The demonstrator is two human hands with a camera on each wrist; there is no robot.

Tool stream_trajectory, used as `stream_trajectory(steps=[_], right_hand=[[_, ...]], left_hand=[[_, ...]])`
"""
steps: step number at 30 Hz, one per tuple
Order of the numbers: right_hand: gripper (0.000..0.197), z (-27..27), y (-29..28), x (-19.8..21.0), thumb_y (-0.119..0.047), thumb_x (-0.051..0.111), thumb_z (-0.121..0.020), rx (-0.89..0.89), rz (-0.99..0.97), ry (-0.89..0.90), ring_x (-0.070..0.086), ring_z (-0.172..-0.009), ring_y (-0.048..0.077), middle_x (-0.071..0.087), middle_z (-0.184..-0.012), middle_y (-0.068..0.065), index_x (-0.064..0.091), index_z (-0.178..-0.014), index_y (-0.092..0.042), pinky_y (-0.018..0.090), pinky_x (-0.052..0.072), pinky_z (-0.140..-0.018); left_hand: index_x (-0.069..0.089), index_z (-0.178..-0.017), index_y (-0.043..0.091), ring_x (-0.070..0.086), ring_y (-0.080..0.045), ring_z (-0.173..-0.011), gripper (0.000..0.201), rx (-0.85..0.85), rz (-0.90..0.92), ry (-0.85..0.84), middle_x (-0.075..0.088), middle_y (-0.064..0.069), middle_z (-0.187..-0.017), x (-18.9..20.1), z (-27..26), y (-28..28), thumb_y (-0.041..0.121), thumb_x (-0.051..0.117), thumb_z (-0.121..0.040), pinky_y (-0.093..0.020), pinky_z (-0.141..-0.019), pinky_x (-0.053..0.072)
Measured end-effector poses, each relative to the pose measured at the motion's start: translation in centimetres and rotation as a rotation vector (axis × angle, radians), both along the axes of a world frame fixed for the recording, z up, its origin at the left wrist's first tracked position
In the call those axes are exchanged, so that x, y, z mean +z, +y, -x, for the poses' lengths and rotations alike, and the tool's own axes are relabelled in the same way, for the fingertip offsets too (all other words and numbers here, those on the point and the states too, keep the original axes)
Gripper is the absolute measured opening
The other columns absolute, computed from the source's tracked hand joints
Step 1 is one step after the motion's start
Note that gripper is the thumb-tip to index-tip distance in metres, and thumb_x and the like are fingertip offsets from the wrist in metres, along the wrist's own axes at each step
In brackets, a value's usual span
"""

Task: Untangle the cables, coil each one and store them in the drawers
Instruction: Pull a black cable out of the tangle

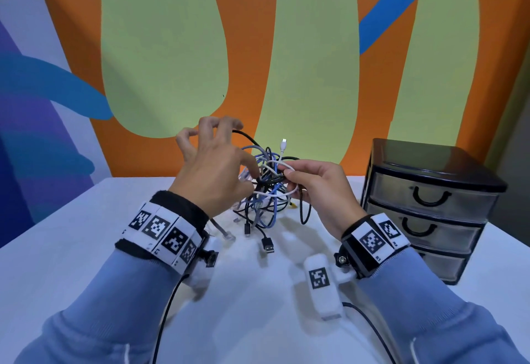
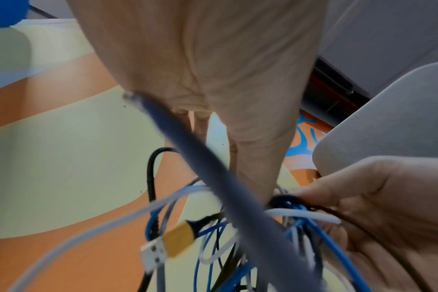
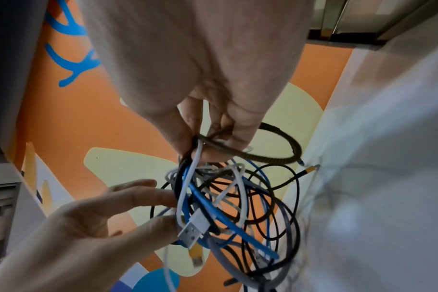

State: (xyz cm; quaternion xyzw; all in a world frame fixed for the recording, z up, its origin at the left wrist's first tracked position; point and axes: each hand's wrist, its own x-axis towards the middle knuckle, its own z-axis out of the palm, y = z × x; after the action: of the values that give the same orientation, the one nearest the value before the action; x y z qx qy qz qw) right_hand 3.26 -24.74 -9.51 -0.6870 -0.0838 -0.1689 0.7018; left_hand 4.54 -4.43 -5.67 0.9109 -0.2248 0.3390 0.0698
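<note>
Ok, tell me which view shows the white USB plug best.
Right wrist: the white USB plug lies sharp and unobstructed by the left hand. The head view hides it in the tangle; the left wrist shows only a blurred yellow-collared plug.
</note>
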Motion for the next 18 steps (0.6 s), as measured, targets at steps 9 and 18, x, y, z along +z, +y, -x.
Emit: stream_trajectory(steps=[9, 18], right_hand=[[0.021, 0.4, -0.1, 0.2, -0.002, 0.079, -0.088, 0.029, 0.062, -0.118, 0.064, -0.079, 0.010, 0.077, -0.090, -0.001, 0.079, -0.107, -0.010, 0.022, 0.050, -0.073], [0.045, -0.3, 0.0, -0.4, 0.004, 0.083, -0.075, -0.112, 0.393, -0.231, 0.050, -0.069, 0.001, 0.058, -0.072, -0.031, 0.060, -0.102, -0.024, 0.013, 0.041, -0.067]], left_hand=[[0.079, -0.091, 0.045, 0.046, -0.026, -0.124, 0.012, -0.198, 0.034, -0.081, 0.056, 0.009, -0.127, -0.5, -0.6, -0.3, 0.048, 0.084, -0.081, -0.053, -0.095, 0.030], [0.063, -0.096, 0.027, 0.063, -0.009, -0.085, 0.010, -0.441, 0.454, 0.225, 0.072, 0.010, -0.086, 0.0, -0.5, -1.1, 0.032, 0.064, -0.104, -0.033, -0.073, 0.044]])
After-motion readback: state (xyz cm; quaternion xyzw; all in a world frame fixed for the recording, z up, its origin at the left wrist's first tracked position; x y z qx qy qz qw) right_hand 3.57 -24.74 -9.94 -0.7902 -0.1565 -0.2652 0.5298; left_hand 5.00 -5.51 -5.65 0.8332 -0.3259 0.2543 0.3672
